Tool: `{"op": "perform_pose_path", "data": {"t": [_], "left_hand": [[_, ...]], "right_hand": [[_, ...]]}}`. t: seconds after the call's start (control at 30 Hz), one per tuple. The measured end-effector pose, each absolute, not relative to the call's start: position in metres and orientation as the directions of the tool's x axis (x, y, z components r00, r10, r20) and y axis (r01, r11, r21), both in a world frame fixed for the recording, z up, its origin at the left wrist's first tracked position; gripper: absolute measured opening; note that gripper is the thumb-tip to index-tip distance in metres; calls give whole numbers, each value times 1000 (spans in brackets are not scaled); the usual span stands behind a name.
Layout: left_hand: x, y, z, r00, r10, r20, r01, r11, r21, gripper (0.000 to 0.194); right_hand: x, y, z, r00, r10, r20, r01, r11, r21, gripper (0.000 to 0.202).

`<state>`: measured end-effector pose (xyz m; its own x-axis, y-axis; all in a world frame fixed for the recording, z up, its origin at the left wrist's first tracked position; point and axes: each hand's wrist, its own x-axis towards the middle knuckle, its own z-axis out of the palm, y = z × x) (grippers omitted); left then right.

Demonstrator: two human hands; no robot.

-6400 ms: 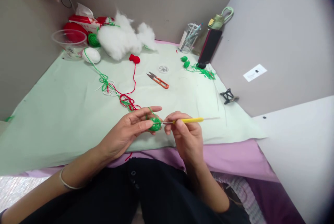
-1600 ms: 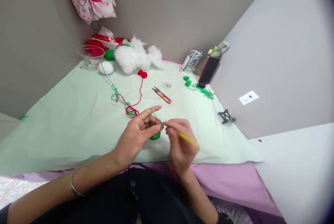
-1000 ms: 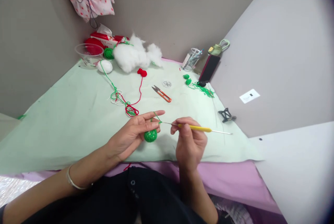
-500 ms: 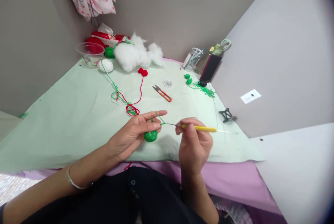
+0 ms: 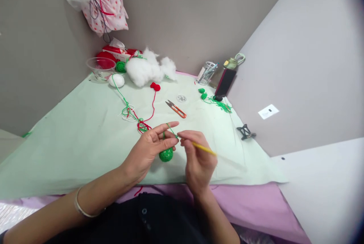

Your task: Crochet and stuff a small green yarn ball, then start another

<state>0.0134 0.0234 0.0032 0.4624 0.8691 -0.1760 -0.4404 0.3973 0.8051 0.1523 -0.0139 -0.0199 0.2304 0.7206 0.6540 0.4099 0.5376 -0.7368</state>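
Between thumb and fingers, my left hand pinches a small round green crochet piece, which hangs below the thumb. A strand of green yarn runs over its raised index finger and down to the pinch. My right hand is closed on a crochet hook with a yellow handle. The hook's tip is at the green yarn by my left fingertips, partly hidden by the fingers. Both hands almost touch above the pale green cloth.
Orange-handled thread snips lie ahead, beside a small clear round container. A red crocheted piece, white stuffing and tangled yarn are leftward. Green pieces, a phone and a black stand are rightward.
My right hand has moved left with the crochet hook, bringing it close to my left fingertips and tilting the handle's end downward. The whole view has shifted slightly.
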Motion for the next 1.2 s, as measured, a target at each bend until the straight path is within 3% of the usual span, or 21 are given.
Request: {"op": "perform_pose_path", "data": {"t": [0.07,0.13,0.27,0.33,0.4,0.53,0.6,0.67,0.73,0.77,0.83,1.0,1.2], "left_hand": [[14,25,1,478,856,-194,-463,434,773,54],[13,27,0,518,826,-223,-466,491,736,51],[7,33,5,516,832,-206,-439,463,770,40],[7,34,7,498,853,-157,-423,397,814,33],[9,36,9,494,860,-128,-427,369,826,22],[9,59,13,502,858,-106,-508,392,766,21],[4,79,21,463,884,-63,-541,339,770,24],[-3,101,32,437,899,-29,-563,299,771,26],[-11,118,45,414,910,18,-594,255,763,21],[-16,123,50,396,917,41,-612,231,756,18],[-25,127,58,370,926,81,-629,186,755,11],[-45,114,58,343,921,185,-677,105,729,13],[-57,106,60,370,904,215,-696,117,708,18]], "right_hand": [[151,-16,-22,157,605,780,584,580,-567,27],[154,-16,-21,173,596,785,577,584,-571,28],[164,-12,-11,359,806,470,78,476,-876,18],[165,-8,-5,324,866,380,-84,427,-901,16],[162,-2,-1,254,887,384,-98,419,-903,13],[167,22,11,33,872,489,27,488,-872,12],[178,44,20,-129,869,478,233,495,-837,25],[192,70,28,-178,869,462,564,475,-676,31],[204,95,29,-169,935,313,884,283,-371,33],[207,105,26,-135,970,203,961,178,-212,36],[211,120,15,-119,987,108,982,133,-137,36],[214,137,-16,-141,990,25,977,144,-158,22],[216,139,-4,-135,989,63,912,149,-383,39]]}}
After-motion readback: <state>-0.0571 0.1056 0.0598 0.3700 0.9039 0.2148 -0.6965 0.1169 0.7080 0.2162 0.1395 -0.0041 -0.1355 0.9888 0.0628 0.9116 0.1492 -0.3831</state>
